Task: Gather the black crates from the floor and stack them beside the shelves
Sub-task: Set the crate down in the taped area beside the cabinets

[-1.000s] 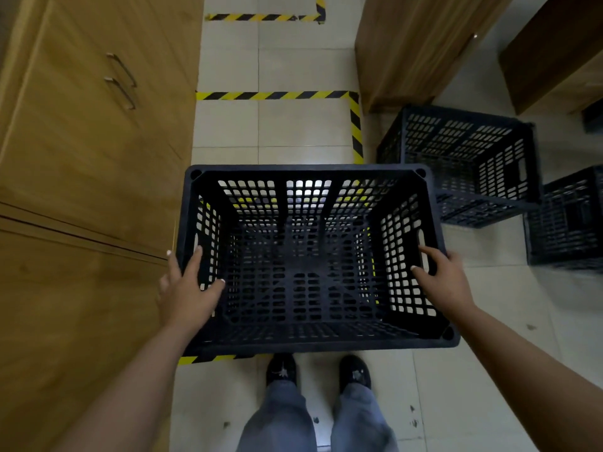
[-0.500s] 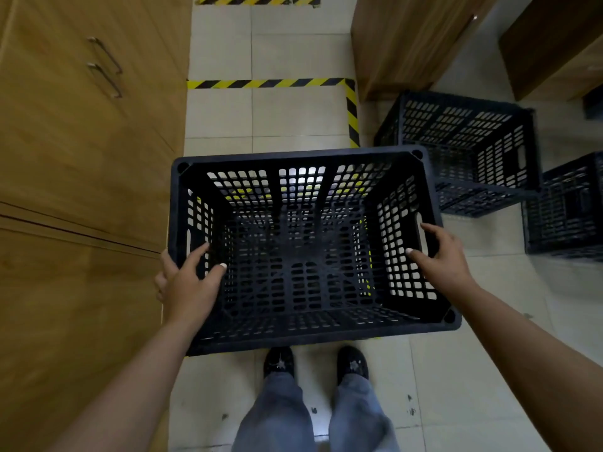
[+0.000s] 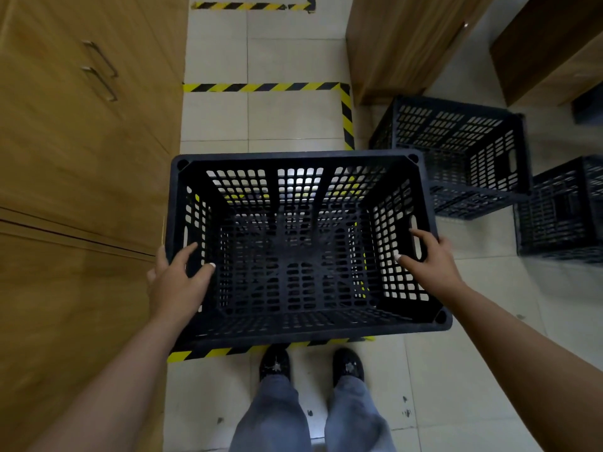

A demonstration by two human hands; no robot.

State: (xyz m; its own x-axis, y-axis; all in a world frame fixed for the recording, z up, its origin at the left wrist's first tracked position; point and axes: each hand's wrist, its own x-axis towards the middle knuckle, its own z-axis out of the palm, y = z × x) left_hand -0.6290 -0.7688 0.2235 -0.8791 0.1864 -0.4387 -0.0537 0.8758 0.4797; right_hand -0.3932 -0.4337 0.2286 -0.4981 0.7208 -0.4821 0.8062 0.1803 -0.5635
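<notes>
I hold an empty black slotted crate [image 3: 303,327] in front of me, open side up, above a floor bay marked with yellow-black tape. My left hand [image 3: 177,283] grips its left wall, thumb inside and fingers outside. My right hand [image 3: 429,259] grips its right wall by the handle slot. A second black crate [image 3: 456,151] lies tipped on its side on the floor at the right. A third black crate [image 3: 561,213] stands beyond it at the right edge.
Wooden cabinets [image 3: 71,158] with metal handles run close along my left. Two wooden units [image 3: 401,40] stand at the back right. Hazard tape [image 3: 261,87] outlines the bay on the tiled floor. My shoes [image 3: 310,367] are just behind the crate.
The crate has stayed in both hands and shifted slightly back towards me; the front strip of hazard tape shows under its near edge again.
</notes>
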